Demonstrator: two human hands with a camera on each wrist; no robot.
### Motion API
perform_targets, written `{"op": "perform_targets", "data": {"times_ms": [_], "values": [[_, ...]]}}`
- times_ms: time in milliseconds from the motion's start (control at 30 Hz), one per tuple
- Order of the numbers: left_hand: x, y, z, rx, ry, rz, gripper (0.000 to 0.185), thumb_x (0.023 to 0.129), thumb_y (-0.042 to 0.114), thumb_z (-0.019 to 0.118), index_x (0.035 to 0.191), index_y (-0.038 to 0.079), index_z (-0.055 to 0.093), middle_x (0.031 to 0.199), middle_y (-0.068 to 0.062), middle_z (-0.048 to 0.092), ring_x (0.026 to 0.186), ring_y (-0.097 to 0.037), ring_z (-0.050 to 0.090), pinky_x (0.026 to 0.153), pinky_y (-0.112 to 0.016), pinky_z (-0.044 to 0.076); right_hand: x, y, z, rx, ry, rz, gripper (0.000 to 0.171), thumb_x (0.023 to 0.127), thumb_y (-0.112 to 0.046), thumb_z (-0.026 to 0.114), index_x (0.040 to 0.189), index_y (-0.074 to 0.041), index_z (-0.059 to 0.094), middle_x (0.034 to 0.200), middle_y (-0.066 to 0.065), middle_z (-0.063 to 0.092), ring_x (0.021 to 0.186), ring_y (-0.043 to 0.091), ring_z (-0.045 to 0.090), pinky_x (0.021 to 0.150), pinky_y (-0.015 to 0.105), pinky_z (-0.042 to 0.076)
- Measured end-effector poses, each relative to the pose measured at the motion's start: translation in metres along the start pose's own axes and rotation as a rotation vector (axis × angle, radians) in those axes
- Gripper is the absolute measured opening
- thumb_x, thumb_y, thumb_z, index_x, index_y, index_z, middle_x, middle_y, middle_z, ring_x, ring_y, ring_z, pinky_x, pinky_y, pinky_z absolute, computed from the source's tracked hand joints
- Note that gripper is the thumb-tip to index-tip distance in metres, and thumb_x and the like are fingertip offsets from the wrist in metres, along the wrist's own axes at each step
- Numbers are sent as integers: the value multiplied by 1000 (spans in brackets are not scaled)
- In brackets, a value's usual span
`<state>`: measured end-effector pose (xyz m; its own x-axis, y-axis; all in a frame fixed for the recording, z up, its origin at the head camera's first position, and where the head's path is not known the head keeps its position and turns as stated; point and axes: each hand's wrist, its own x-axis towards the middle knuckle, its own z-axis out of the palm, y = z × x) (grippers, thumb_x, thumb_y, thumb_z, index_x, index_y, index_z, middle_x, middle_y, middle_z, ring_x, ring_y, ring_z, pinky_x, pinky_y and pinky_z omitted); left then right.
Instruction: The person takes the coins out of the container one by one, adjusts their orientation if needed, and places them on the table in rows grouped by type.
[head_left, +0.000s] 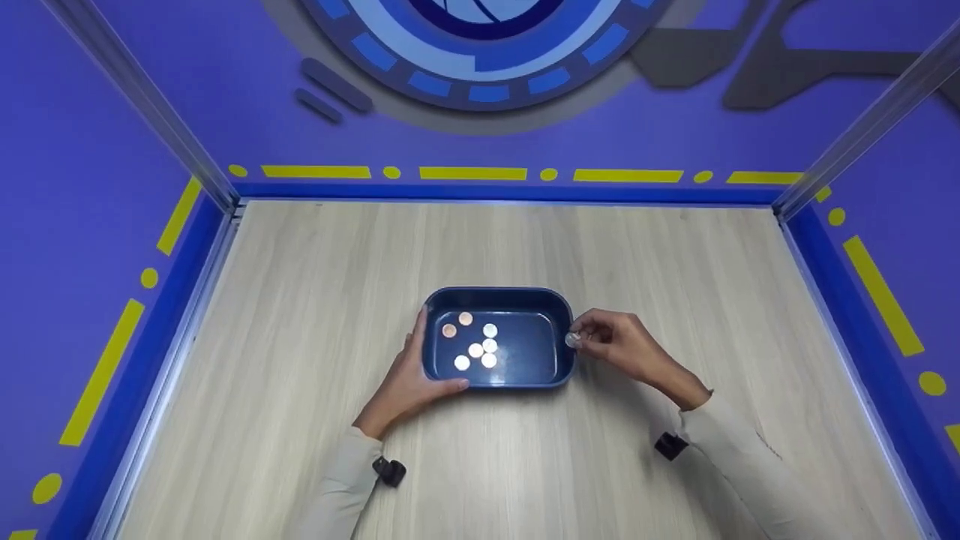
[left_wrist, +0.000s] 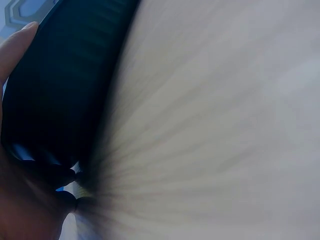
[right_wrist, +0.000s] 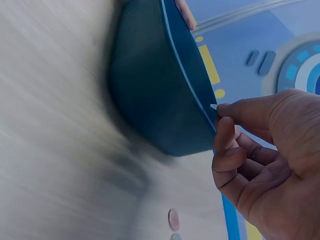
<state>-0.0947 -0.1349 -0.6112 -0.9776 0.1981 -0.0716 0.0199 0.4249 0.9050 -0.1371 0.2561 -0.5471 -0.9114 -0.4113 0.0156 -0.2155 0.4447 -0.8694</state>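
Observation:
A dark blue rectangular container (head_left: 525, 387) stands upright with several coins lying flat inside, mostly in its left half. Two look coppery, such as the copper coin (head_left: 449, 330); others are pale, like the silver coin (head_left: 462, 363). My left hand (head_left: 409, 379) grips the container's left end, thumb along the near rim and fingers round the side wall. At the right rim, my right hand (head_left: 619, 345) pinches a silver coin (head_left: 573, 340) between thumb and forefinger; the right wrist view shows this coin (right_wrist: 214, 106) edge-on at the rim, other fingers curled.
The container stands on a light wood-grain table (head_left: 315, 300), walled by blue-purple panels (head_left: 480, 142) at the back and sides. In the right wrist view, a copper coin (right_wrist: 173, 219) and part of a silver one lie on the table beyond the container.

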Motion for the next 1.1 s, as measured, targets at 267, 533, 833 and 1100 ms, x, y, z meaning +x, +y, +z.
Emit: {"op": "perform_targets", "data": {"times_ms": [267,533,833,1100], "values": [[2,-1,1,-6,0,3,147,74,43,103,179,17,3,175,-32,29,161,-59,19,126,-74,24,-12,11,-11,-30,56,18,14,97,4,79,110,1,80,93,9,76,80,10,67,72,20,54],[1,-1,-1,12,-5,7,148,74,50,101,179,19,2,175,-30,31,159,-55,29,123,-73,31,-28,44,-24,-12,116,85,15,96,8,77,111,5,77,97,16,76,82,12,66,72,18,54],[1,-1,0,2,-2,-6,148,74,48,102,179,20,2,174,-32,31,160,-57,27,124,-75,28,-41,72,-31,4,194,234,15,98,6,75,113,4,76,96,16,73,76,13,65,60,24,55],[1,-1,0,-3,0,1,148,74,46,103,179,19,2,174,-31,32,159,-57,27,124,-75,28,-41,75,-25,-6,241,237,13,100,1,78,112,2,76,97,16,74,77,14,66,60,23,54]]}}
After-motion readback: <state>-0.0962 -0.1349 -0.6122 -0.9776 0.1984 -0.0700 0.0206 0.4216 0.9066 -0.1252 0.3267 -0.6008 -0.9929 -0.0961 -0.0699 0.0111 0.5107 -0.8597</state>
